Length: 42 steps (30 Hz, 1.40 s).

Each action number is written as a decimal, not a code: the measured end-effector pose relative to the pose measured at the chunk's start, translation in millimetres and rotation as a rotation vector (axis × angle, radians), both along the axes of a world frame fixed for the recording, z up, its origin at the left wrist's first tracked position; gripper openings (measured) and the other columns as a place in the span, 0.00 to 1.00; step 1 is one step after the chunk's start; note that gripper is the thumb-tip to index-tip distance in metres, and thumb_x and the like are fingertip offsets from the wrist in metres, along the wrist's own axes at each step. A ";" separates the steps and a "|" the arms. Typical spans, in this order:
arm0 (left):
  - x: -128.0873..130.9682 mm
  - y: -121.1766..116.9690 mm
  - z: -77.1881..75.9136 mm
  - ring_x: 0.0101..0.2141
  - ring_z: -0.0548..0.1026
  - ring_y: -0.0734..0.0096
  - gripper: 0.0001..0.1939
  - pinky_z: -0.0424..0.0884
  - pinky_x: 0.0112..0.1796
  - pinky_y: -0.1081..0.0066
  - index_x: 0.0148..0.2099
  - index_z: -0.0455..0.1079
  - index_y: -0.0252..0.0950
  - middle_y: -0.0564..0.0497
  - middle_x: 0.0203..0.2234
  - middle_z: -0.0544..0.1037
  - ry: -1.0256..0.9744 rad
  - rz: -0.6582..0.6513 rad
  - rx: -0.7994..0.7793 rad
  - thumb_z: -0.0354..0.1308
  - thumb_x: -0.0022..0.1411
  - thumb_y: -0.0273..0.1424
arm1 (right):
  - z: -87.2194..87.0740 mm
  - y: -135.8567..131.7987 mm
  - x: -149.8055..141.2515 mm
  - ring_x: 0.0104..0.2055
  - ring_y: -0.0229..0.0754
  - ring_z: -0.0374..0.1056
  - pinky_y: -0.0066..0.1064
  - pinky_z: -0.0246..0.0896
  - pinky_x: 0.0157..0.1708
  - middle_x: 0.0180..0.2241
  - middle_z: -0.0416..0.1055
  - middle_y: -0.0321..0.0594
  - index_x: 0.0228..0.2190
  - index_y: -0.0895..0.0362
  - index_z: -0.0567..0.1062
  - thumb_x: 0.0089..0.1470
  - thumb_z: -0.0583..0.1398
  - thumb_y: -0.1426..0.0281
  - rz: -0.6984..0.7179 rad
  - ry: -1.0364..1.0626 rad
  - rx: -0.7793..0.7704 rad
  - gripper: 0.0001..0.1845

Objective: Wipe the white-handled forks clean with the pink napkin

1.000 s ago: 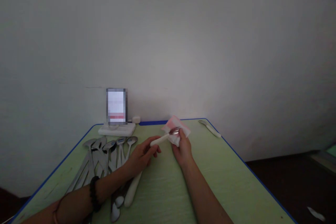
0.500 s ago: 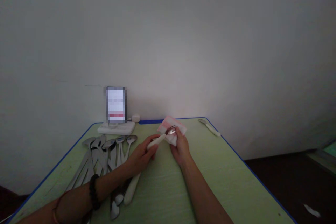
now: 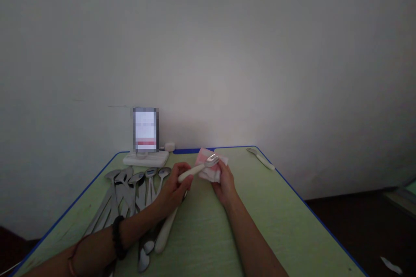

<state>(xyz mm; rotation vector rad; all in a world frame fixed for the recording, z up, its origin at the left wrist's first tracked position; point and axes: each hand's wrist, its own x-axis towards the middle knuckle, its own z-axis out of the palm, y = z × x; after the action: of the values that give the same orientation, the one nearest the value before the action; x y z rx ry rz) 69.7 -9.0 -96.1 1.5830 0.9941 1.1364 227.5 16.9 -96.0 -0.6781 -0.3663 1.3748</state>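
Observation:
My left hand (image 3: 175,186) is closed round the white handle of a fork (image 3: 198,168), whose metal tines point up and to the right. The tines lie over a pink and white cloth (image 3: 209,173), which my right hand (image 3: 225,184) pinches at its right side. My right thumb is close to the tines; whether it touches them I cannot tell. Below my left wrist, another white-handled piece of cutlery (image 3: 166,231) lies on the table, its head mostly hidden. Left of my hand lies a pile of metal spoons (image 3: 131,184), partly covered by my forearm.
A lit phone-like screen (image 3: 145,130) stands on a white base (image 3: 146,159) at the back left, beside a white plug (image 3: 169,146). One white-handled utensil (image 3: 264,162) lies near the right edge of the green table (image 3: 269,220). A wall rises behind.
My left hand has drawn the fork slightly left, and its tines now show more fully above the cloth. The cloth has opened flatter, its right side still in my right hand.

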 end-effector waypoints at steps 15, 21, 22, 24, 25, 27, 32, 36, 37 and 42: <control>-0.5 1.7 1.0 0.15 0.57 0.80 0.19 0.53 0.16 0.80 0.54 0.55 0.39 0.60 0.22 0.65 0.000 -0.047 -0.017 0.47 0.63 0.39 | -2.3 -5.0 0.6 0.23 0.34 0.65 0.29 0.64 0.31 0.20 0.70 0.31 0.23 0.58 0.71 0.38 0.67 0.68 0.043 -0.143 0.075 0.11; -4.7 -6.0 10.6 0.25 0.69 0.74 0.16 0.66 0.27 0.75 0.51 0.65 0.38 0.52 0.31 0.74 0.248 -0.107 0.203 0.49 0.62 0.36 | -7.4 -2.4 -1.6 0.22 0.33 0.61 0.25 0.57 0.24 0.19 0.67 0.29 0.24 0.57 0.70 0.38 0.67 0.65 0.004 -0.235 0.081 0.13; -5.4 -7.4 13.6 0.31 0.72 0.71 0.16 0.68 0.33 0.72 0.51 0.66 0.38 0.50 0.36 0.76 0.284 -0.118 0.250 0.49 0.62 0.36 | -8.2 -1.7 -2.3 0.21 0.33 0.61 0.25 0.57 0.23 0.19 0.67 0.28 0.25 0.57 0.70 0.39 0.66 0.65 -0.015 -0.256 0.083 0.13; -6.4 -9.5 18.6 0.41 0.72 0.65 0.17 0.67 0.42 0.68 0.52 0.67 0.38 0.47 0.44 0.75 0.307 -0.153 0.305 0.48 0.63 0.35 | -9.1 0.2 -3.1 0.21 0.33 0.62 0.25 0.58 0.23 0.19 0.68 0.29 0.26 0.57 0.70 0.40 0.65 0.64 -0.057 -0.264 0.079 0.12; -6.9 -10.2 20.4 0.43 0.72 0.64 0.17 0.66 0.45 0.67 0.52 0.66 0.37 0.46 0.46 0.74 0.304 -0.178 0.317 0.47 0.63 0.35 | -9.1 1.2 -2.8 0.22 0.34 0.63 0.25 0.59 0.24 0.20 0.70 0.29 0.26 0.57 0.70 0.42 0.64 0.63 -0.071 -0.239 0.064 0.12; -7.6 -10.9 21.9 0.43 0.72 0.64 0.18 0.66 0.46 0.66 0.52 0.66 0.36 0.46 0.45 0.75 0.300 -0.225 0.318 0.46 0.64 0.35 | -8.4 3.3 -0.6 0.23 0.35 0.66 0.26 0.62 0.25 0.22 0.72 0.31 0.28 0.57 0.71 0.47 0.61 0.62 -0.080 -0.138 0.000 0.10; -7.7 -10.5 18.8 0.42 0.72 0.63 0.19 0.66 0.45 0.66 0.54 0.66 0.37 0.47 0.40 0.77 0.306 -0.269 0.272 0.48 0.63 0.36 | -6.4 5.6 6.8 0.25 0.36 0.70 0.27 0.67 0.29 0.25 0.76 0.34 0.29 0.56 0.72 0.53 0.57 0.64 -0.071 0.056 -0.102 0.09; -4.5 -8.3 15.3 0.40 0.72 0.64 0.17 0.67 0.43 0.67 0.52 0.67 0.38 0.47 0.39 0.76 0.244 -0.156 0.277 0.49 0.63 0.36 | -7.1 4.3 6.6 0.31 0.40 0.73 0.32 0.70 0.34 0.30 0.78 0.38 0.33 0.57 0.74 0.53 0.57 0.59 0.007 0.039 -0.006 0.14; -3.6 -7.4 14.2 0.39 0.72 0.65 0.17 0.68 0.41 0.67 0.52 0.67 0.38 0.48 0.39 0.75 0.218 -0.106 0.270 0.49 0.63 0.36 | -7.0 4.1 6.0 0.33 0.41 0.74 0.32 0.70 0.35 0.31 0.78 0.39 0.34 0.57 0.75 0.52 0.57 0.59 0.032 0.037 0.014 0.15; -1.5 -2.4 9.4 0.30 0.71 0.70 0.19 0.68 0.30 0.72 0.53 0.65 0.38 0.49 0.36 0.75 0.115 0.058 0.183 0.48 0.63 0.38 | -4.4 2.5 2.6 0.35 0.42 0.74 0.32 0.69 0.38 0.32 0.79 0.42 0.33 0.60 0.75 0.50 0.59 0.68 0.076 0.041 0.014 0.10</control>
<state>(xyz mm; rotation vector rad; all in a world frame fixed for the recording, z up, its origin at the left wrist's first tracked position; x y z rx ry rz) 68.1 -11.4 -86.8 1.7925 1.0411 1.2154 230.1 19.4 -100.4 -0.6287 -0.3726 1.4549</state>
